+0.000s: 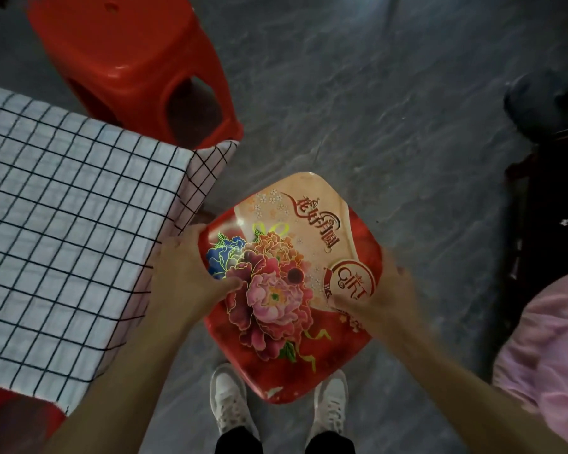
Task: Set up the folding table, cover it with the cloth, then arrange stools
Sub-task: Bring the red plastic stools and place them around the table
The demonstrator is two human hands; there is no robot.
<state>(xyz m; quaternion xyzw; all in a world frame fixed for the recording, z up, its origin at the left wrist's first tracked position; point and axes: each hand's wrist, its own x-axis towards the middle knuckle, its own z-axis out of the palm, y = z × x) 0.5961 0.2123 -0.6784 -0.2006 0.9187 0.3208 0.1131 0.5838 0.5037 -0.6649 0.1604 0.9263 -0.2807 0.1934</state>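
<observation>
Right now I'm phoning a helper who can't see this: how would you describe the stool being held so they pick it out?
Start at the table under the checked cloth. Off its near right corner, above two white shoes, the left hand and right hand grip a floral-topped stool. Unlike the plain red stool beyond the table, its seat shows peonies and the word GIFT.

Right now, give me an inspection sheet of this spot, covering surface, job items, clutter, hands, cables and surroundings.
Surface: grey floor.
Job's things: checked cloth covers the table; plain red stool beyond its corner; flower-printed stool beside it; another red stool partly showing near the cloth's edge.
Clutter: nothing seen.
Hands: left hand and right hand grip opposite sides of the flower-printed stool.
Cables: nothing seen.
Surroundings: white shoes below; pink fabric, dark furniture at right.
</observation>
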